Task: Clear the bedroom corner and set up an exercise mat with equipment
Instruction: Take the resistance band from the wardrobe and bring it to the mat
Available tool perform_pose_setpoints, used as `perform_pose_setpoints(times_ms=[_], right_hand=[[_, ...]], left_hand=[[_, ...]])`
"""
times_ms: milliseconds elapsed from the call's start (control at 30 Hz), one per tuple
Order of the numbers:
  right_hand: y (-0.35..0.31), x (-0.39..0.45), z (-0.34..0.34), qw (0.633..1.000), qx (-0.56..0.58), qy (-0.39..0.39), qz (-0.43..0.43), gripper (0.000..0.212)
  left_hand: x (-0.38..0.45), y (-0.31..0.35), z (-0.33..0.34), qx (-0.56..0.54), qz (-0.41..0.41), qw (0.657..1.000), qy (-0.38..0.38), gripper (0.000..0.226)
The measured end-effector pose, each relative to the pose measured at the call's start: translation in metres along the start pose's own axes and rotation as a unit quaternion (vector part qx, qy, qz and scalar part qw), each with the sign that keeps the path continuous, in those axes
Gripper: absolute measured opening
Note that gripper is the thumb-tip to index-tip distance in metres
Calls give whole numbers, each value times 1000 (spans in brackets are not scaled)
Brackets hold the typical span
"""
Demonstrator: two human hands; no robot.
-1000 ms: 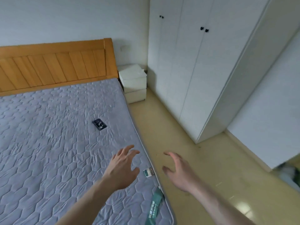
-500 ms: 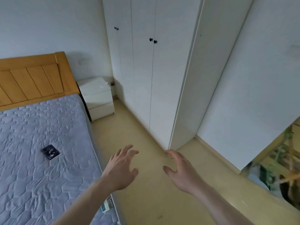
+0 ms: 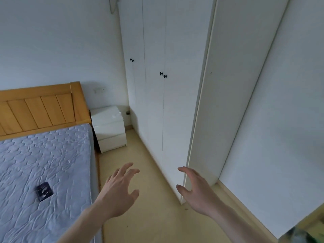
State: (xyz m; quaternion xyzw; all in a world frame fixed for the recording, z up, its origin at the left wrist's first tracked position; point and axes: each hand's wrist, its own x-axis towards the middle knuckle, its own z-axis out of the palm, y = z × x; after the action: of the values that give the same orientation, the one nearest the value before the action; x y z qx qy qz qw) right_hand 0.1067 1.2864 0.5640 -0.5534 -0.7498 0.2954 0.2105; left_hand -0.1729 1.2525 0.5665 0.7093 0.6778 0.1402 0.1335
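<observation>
My left hand (image 3: 119,192) and my right hand (image 3: 196,192) are stretched out in front of me over the beige floor (image 3: 138,172), fingers spread and relaxed, holding nothing. They hover in the strip between the bed (image 3: 43,163) on the left and the white wardrobe (image 3: 171,102) on the right. No exercise mat or equipment is in view.
A white bedside cabinet (image 3: 109,129) stands in the corner beside the wooden headboard (image 3: 40,107). A small dark object (image 3: 44,191) lies on the quilted grey mattress. A white wall (image 3: 280,111) runs along the right; something green shows at the bottom right corner.
The view has swung right and up, away from the bed towards the wardrobe and corner. Both hands stay spread and empty in front of me.
</observation>
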Motion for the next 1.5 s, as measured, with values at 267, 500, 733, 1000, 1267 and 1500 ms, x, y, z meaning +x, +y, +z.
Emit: perform_pose_setpoints(times_ms=[267,500,733,1000,1267,1500], right_hand=[[-43,114,-11,998,4,-19,-58,55],[-70,242,-11,998,6,23,-58,52],[-108,368,-11,996,38,69,-42,51],[-115,481,-41,992,34,119,-36,52],[-86,620,-78,983,40,178,-15,51],[-56,722,-102,980,4,199,16,56]], left_hand=[[71,-50,-53,12,-36,997,65,65],[186,-111,-92,-5,-8,995,94,62],[301,-170,-128,21,48,996,71,65],[420,-191,-168,27,95,991,92,67],[576,-199,-174,30,150,984,89,63],[721,-185,-176,6,184,980,68,62]])
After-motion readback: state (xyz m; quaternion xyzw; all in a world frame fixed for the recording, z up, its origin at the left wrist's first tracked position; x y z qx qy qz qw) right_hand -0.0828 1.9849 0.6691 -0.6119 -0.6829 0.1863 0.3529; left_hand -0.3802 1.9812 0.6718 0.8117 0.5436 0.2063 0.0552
